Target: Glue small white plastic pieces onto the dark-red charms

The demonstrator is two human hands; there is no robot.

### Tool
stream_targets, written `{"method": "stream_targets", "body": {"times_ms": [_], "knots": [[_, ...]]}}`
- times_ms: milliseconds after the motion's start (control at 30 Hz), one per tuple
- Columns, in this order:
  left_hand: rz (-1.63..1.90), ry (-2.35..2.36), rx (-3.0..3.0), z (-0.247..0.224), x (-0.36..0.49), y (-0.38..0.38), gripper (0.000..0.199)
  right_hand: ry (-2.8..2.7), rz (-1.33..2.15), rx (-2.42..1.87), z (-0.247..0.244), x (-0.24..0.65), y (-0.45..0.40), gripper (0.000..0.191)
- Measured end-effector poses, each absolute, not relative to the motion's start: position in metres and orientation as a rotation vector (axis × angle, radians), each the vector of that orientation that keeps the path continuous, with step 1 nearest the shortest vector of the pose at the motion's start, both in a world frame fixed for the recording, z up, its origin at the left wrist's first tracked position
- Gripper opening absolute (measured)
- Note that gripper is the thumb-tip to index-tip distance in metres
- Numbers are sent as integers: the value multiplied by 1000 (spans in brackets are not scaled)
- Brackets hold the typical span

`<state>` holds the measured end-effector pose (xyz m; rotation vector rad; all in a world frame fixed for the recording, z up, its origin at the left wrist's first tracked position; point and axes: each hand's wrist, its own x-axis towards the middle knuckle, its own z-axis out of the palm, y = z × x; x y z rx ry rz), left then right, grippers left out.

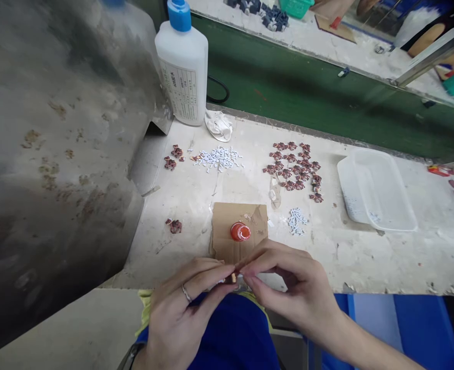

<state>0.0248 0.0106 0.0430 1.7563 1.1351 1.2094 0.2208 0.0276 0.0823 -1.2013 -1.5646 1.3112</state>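
My left hand [186,303] is closed in a pinch on a small brown and orange figure piece [233,278], mostly hidden by the fingers. The fingertips of my right hand [298,285] meet it from the other side, pinched around a tiny white piece [240,276]. Just beyond the hands, a small open red pot [240,232] sits on a piece of brown cardboard [223,221]. Small white pieces lie in a larger pile [220,158] at the back and a smaller pile [297,221] to the right. Brown figure pieces [294,167] stand grouped at right of centre.
A white bottle with a blue cap [184,67] stands at the back left beside a crumpled white tissue [219,125]. Stained grey metal housing [57,154] blocks the left side. A translucent plastic tub [398,200] is on the right. Another person's arm [427,41] shows at the top right.
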Motion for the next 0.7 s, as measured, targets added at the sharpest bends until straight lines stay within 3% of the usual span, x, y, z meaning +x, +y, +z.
{"method": "stream_targets", "body": {"times_ms": [233,500,600,700], "knots": [[1216,1143,1721,45,26,10,22,-1743,1184,-1118,84,223,25,19],[1202,1181,1545,42,34,7,23,-2140,589,-1039,89,227,17,21],[1194,1197,1492,44,34,8,21,-2104,655,-1058,87,228,19,24],[1183,1222,1454,44,34,8,26,-1852,976,-1166,84,224,21,35]]}}
